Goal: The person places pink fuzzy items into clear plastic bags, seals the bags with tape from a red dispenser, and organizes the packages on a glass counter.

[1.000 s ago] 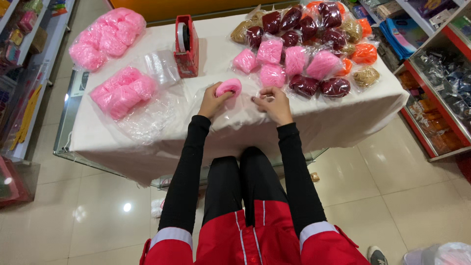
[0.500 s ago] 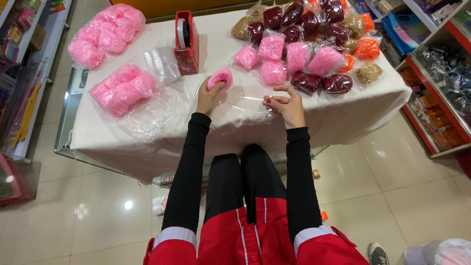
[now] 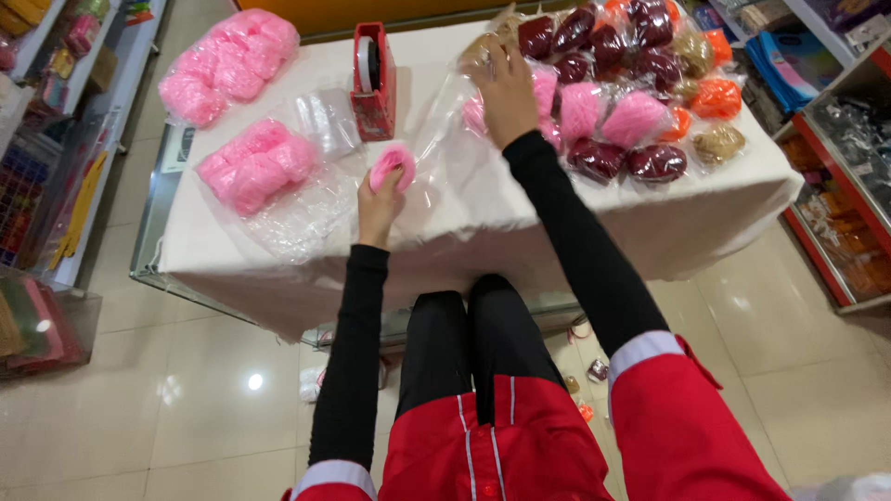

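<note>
My left hand (image 3: 379, 202) holds a fluffy pink ball (image 3: 393, 165) just above the white-clothed table (image 3: 445, 232). My right hand (image 3: 506, 88) is stretched far forward to the pile of bagged pink balls (image 3: 603, 116). It grips the edge of a clear plastic bag (image 3: 445, 139), which hangs stretched between the two hands. Both arms wear black sleeves with red and white cuffs.
A red tape dispenser (image 3: 374, 79) stands at the back centre. Two big bags of pink balls (image 3: 232, 60) (image 3: 255, 162) and loose clear bags (image 3: 325, 121) lie on the left. Dark red (image 3: 640, 42), orange (image 3: 716, 97) and tan balls fill the right. Shop shelves (image 3: 835, 176) flank the table.
My right hand has moved from beside the left hand out to the bagged pile at the back, drawing the clear bag with it. The left hand has lifted the pink ball slightly.
</note>
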